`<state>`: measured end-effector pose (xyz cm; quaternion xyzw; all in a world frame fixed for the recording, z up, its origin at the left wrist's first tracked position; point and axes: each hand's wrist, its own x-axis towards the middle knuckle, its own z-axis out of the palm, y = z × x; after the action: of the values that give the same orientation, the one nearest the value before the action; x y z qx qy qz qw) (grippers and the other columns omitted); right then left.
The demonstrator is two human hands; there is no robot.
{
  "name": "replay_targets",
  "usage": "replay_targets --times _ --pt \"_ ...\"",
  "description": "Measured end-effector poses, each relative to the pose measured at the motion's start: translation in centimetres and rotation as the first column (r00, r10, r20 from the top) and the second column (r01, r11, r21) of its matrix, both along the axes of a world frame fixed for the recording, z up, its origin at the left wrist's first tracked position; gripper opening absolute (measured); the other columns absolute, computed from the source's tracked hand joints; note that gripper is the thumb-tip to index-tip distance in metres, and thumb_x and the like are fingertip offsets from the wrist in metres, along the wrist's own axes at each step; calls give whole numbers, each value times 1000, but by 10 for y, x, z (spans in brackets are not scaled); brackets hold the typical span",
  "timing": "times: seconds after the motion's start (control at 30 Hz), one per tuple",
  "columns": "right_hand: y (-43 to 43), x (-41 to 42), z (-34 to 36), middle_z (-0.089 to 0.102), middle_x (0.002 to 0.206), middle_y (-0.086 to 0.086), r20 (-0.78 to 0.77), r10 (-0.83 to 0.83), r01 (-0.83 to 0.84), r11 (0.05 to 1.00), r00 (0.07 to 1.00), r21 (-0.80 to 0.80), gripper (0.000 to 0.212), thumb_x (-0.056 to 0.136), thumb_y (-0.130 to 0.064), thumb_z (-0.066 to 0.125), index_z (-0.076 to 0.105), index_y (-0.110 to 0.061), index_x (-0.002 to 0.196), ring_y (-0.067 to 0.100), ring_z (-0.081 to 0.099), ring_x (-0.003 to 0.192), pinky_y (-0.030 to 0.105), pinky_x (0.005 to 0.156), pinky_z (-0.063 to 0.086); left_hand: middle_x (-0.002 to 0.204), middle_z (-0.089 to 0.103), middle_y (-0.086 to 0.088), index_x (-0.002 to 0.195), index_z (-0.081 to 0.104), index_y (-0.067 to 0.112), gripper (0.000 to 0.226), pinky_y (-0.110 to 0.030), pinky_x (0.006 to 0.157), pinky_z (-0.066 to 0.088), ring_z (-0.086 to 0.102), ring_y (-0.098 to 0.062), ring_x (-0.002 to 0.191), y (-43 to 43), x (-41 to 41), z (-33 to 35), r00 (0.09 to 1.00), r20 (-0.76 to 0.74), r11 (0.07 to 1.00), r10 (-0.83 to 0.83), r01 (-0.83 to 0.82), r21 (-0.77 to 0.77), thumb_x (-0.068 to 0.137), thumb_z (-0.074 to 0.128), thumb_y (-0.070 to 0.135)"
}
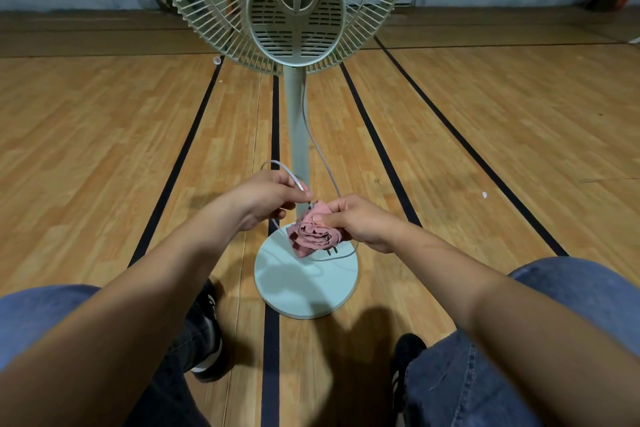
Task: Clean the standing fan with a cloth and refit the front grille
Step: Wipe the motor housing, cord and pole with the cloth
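A pale green standing fan faces away from me, its motor housing (297,10) and rear grille (194,3) at the top of the view. Its pole (297,121) drops to a round base (304,284) on the floor between my feet. My left hand (268,196) pinches the fan's white power cord (284,168). My right hand (360,220) grips a crumpled pink cloth (313,236) wrapped around the cord near its plug (331,251), whose two prongs stick out below the cloth. Both hands hover just above the base.
Wooden floor with black lines (273,121) stretches around the fan. My knees in blue jeans and black shoes (207,329) flank the base. A small white scrap (484,195) lies to the right. A wall runs along the back.
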<state>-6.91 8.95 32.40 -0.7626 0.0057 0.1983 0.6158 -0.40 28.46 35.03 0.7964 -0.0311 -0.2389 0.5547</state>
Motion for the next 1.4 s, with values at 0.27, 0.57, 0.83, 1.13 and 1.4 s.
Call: replay_targets --times 0.27,0.57,0.83,1.13,1.4 --pt "-8 9 -4 74 107 30 -87 -262 273 951 961 148 20 105 -5 59 73 10 108 32 72 84 42 83 62 83 71 -11 96 69 7 9 -16 52 52 67 -5 60 3 4 -2 988 81 991 133 -130 -41 104 67 7" --pt "-25 13 -1 76 114 20 -129 -127 144 981 983 134 20 108 -7 53 73 -2 108 28 73 99 41 91 61 77 69 -7 90 67 8 19 -18 55 55 66 -12 68 19 19 3 940 47 937 339 -333 -111 108 59 5" --pt "-6 5 -10 65 136 26 -185 -73 131 939 980 319 33 109 -2 48 57 4 140 27 70 109 40 97 58 78 69 -7 97 68 7 14 -22 62 57 66 -12 68 16 16 5 948 -24 939 316 -316 -135 108 60 5" --pt "-6 6 -15 61 142 30 -216 -154 227 902 964 368 46 101 9 54 54 1 146 45 58 133 59 119 40 66 63 -4 94 66 6 17 -18 52 54 58 -11 65 14 14 8 927 -179 906 329 -364 -218 108 58 5" --pt "-11 13 -18 74 108 25 -147 -196 227 943 970 244 23 97 11 58 69 4 117 27 75 82 35 76 62 78 66 -7 95 67 7 15 -19 55 56 62 -12 68 14 16 -3 933 -130 924 337 -353 -143 108 58 4"
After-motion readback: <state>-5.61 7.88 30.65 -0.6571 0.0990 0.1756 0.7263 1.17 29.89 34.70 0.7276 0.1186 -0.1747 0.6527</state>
